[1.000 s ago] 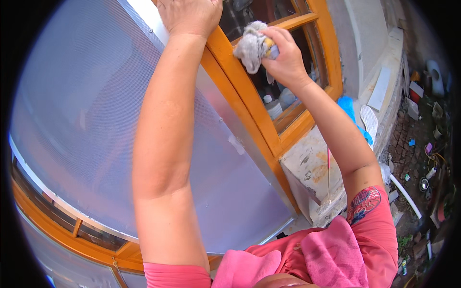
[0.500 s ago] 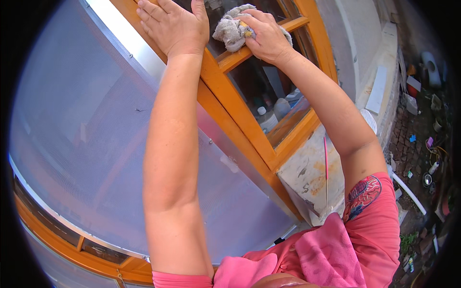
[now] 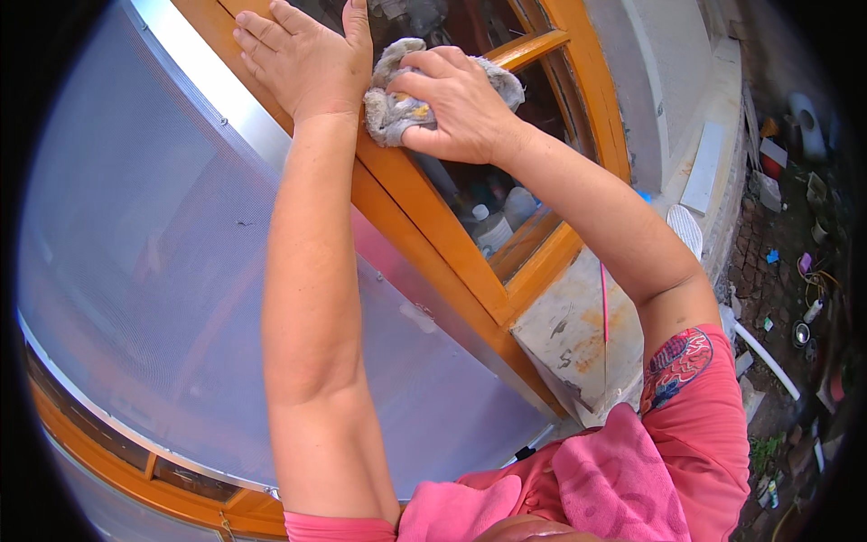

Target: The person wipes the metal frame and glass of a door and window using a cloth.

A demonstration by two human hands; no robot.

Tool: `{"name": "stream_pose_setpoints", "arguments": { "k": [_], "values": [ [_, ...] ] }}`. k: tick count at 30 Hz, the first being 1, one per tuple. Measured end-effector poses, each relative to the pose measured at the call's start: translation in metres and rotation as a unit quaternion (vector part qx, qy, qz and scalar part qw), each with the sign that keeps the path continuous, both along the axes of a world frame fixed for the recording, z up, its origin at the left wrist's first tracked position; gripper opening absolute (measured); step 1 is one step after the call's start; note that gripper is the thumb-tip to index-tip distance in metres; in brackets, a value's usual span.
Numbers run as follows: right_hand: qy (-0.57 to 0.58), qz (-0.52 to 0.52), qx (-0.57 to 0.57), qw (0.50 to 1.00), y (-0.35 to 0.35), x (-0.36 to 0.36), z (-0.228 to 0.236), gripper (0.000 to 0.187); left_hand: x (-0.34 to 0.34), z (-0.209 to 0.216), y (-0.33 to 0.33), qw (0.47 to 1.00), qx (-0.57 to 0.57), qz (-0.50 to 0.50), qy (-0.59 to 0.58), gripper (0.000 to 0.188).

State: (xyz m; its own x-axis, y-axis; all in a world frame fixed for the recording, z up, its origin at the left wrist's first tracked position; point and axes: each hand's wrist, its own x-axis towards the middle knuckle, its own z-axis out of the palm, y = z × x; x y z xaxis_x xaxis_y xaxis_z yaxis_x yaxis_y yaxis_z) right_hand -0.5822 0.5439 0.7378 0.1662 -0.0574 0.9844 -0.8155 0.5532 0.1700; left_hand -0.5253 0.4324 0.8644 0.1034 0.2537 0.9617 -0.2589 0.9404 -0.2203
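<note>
My left hand (image 3: 312,68) lies flat with its fingers apart against the orange wooden post (image 3: 397,212) beside a window. In my right hand (image 3: 461,108) is a crumpled grey cleaning rag (image 3: 388,113), pressed where the crossbar of the orange window frame (image 3: 483,275) meets its left upright. The fingers curl over the cloth, and part of it sticks out past the knuckles on the right. Behind the lower glass pane stands a white bottle (image 3: 492,228). My right hand and the rag hide part of the crossbar.
A large translucent mesh-like panel (image 3: 163,271) with a metal edge strip (image 3: 203,77) fills the left. Below the window is a stained pale ledge (image 3: 573,339) with a thin pink stick (image 3: 604,303). Scattered debris and a white pipe (image 3: 768,361) lie on the ground at right.
My right hand and the rag have slid left and down along the crossbar, closer to my left wrist. My left hand stays on the post; the whole view has shifted slightly.
</note>
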Motion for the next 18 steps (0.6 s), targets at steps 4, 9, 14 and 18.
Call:
{"name": "stream_pose_setpoints", "arguments": {
  "k": [4,9,14,18],
  "values": [
    [-0.051,0.004,-0.004,0.999,0.017,-0.018,0.01,0.041,-0.002,0.018,-0.026,0.995,-0.078,-0.039,-0.041,0.093],
    [-0.112,-0.043,-0.087,0.989,0.092,-0.107,0.02,0.034,-0.001,0.014,-0.017,0.99,-0.047,-0.111,-0.08,0.094],
    [-0.19,-0.054,-0.182,0.963,0.123,-0.143,0.034,0.025,0.003,0.011,-0.008,0.991,-0.036,-0.115,-0.05,0.093],
    [-0.05,0.011,-0.113,0.992,0.048,-0.069,0.043,0.04,0.003,0.01,-0.004,0.984,-0.028,-0.168,-0.05,0.098]
  ]
}}
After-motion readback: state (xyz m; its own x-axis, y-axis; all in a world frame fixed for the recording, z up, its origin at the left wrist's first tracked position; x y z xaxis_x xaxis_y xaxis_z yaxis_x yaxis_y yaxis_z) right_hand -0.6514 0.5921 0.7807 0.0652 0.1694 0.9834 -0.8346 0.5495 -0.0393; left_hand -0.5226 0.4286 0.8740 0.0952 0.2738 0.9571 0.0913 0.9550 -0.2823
